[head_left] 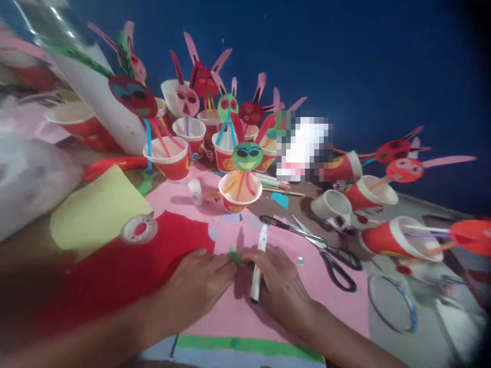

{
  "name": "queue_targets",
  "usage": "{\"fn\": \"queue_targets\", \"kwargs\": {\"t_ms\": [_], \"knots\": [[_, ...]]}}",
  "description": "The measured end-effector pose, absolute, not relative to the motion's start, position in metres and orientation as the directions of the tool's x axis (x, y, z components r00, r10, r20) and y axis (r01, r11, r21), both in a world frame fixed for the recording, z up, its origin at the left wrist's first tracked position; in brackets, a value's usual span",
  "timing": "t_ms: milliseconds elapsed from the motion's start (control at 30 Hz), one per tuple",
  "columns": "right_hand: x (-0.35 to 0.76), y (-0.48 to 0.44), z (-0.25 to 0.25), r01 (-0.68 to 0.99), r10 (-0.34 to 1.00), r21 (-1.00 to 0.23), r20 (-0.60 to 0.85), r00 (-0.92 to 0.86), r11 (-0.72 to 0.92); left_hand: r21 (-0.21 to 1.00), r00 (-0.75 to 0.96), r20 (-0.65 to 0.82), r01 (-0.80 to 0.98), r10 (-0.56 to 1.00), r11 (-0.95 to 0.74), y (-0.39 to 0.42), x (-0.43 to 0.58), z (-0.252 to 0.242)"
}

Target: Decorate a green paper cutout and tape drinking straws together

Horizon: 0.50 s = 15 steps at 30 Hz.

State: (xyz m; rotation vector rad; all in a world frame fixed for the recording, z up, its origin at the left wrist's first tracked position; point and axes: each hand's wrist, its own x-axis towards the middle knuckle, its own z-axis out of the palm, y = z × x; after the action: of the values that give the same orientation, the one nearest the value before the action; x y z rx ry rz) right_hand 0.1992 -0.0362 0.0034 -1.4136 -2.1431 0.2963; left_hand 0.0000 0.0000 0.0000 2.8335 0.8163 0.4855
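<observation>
My left hand (197,286) and my right hand (282,286) meet over a pink paper sheet (337,296) and pinch a small green paper piece (235,255) between their fingertips. A white marker pen (258,266) lies along my right hand's fingers, its cap pointing away from me. A red felt sheet (126,266) lies under my left hand.
Black-handled scissors (322,250) lie just right of my hands. Several red paper cups hold paper faces on straws, one with a green face (247,156). A tape roll (138,229), a yellow sheet (95,209) and a small glue bottle (195,191) lie to the left.
</observation>
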Motion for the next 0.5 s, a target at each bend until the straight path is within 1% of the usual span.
{"fn": "queue_targets", "kwargs": {"t_ms": [133, 367, 500], "knots": [[0.1973, -0.0337, -0.0015, 0.796, 0.906, -0.442, 0.286, -0.312, 0.413, 0.269, 0.791, 0.239, 0.503, 0.563, -0.821, 0.0008, 0.0002, -0.0017], [0.1971, -0.0317, 0.0049, 0.785, 0.881, -0.416, 0.325, -0.343, 0.459, 0.289, 0.788, 0.184, 0.527, 0.587, -0.799, -0.0006, 0.0008, 0.0023], [0.1985, -0.0334, 0.0078, 0.786, 0.873, -0.394, 0.319, -0.369, 0.476, 0.299, 0.788, 0.155, 0.538, 0.596, -0.788, 0.0, 0.0012, 0.0052]]}}
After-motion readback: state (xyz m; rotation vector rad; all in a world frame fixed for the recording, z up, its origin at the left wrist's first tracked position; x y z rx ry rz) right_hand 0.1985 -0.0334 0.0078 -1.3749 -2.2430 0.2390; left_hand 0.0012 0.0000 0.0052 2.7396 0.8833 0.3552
